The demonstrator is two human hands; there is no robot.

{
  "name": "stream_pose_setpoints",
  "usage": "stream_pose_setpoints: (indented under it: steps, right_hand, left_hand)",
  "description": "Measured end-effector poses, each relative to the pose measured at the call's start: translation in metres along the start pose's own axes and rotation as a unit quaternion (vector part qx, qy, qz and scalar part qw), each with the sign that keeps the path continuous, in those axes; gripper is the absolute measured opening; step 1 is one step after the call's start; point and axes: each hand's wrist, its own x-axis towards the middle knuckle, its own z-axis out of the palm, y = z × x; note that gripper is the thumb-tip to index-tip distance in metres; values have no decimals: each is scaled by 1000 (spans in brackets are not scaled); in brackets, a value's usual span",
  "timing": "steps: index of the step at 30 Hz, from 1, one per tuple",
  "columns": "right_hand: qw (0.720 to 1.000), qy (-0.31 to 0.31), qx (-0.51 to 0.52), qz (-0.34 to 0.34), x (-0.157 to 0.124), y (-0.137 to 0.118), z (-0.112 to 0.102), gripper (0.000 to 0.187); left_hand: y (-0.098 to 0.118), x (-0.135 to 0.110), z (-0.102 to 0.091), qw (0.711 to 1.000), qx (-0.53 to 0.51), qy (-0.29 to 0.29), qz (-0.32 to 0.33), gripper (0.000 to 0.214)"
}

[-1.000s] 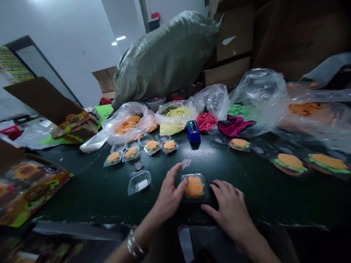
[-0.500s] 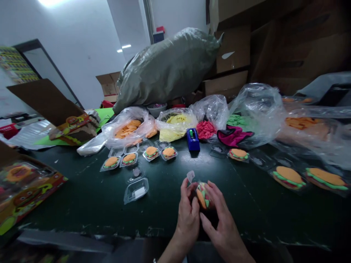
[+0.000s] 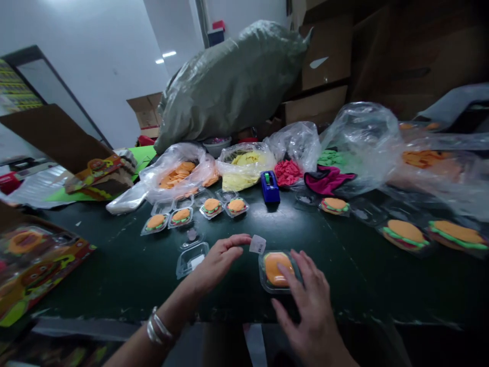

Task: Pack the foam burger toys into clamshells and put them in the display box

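A toy burger in a clear plastic clamshell [image 3: 275,271] lies flat on the dark table, its orange bun facing up. My right hand [image 3: 307,300] is spread over its right side, index finger across the lid, not wrapped round it. To the left, my left hand [image 3: 219,262] has its fingers stretched towards the clamshell. A small translucent sticker with printed marks [image 3: 257,244] clings at its fingertips. Below the left wrist sits a silver bracelet [image 3: 157,326]. An empty open clamshell [image 3: 187,260] rests beyond the left forearm, a white piece inside, partly covered by my hand.
Several packed burgers [image 3: 180,216] stand at the left back, others [image 3: 405,234] at the right. Behind are bags of orange pieces [image 3: 178,176], yellow [image 3: 244,168], red [image 3: 287,172] and green ones, and a blue tape dispenser [image 3: 270,187]. A printed carton [image 3: 42,265] borders the left.
The packed burger, tilted between both hands before, now lies flat on the table. My left hand has moved away to the left with the sticker; my right hand has opened over the lid.
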Motion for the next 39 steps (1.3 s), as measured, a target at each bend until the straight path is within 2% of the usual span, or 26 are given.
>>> stream_pose_setpoints:
  steps: [4,7,10,14,23,26,29,34,39]
  right_hand:
    - [994,25,6,103,-12,37,-22,34]
    - [993,5,20,119,-26,55,-27,25]
    - [993,-6,39,111,-34,59,-27,21]
    - [992,3,53,111,-35,58,-26,19]
    - [993,-5,65,95,-32,53,-27,19]
    - [995,-2,65,79,-27,47,-27,20]
    - [996,3,61,58,-20,38,-27,23]
    - [1000,-8,21,-2,-8,26,-18,37]
    - [999,-22,-3,-33,-9,27,-4,37]
  left_hand:
    - [32,17,3,981,148,-119,27,24]
    - [47,31,17,955,226,-187,46,17]
    - [52,42,31,933,282,-210,79,12]
    - [48,49,41,926,301,-212,80,14]
    - [32,45,45,951,251,-178,38,17]
    - [27,44,47,955,244,-163,42,18]
    - [24,42,48,948,271,-155,62,18]
    - [13,42,51,944,285,-141,89,17]
    - [4,41,52,924,351,-127,88,17]
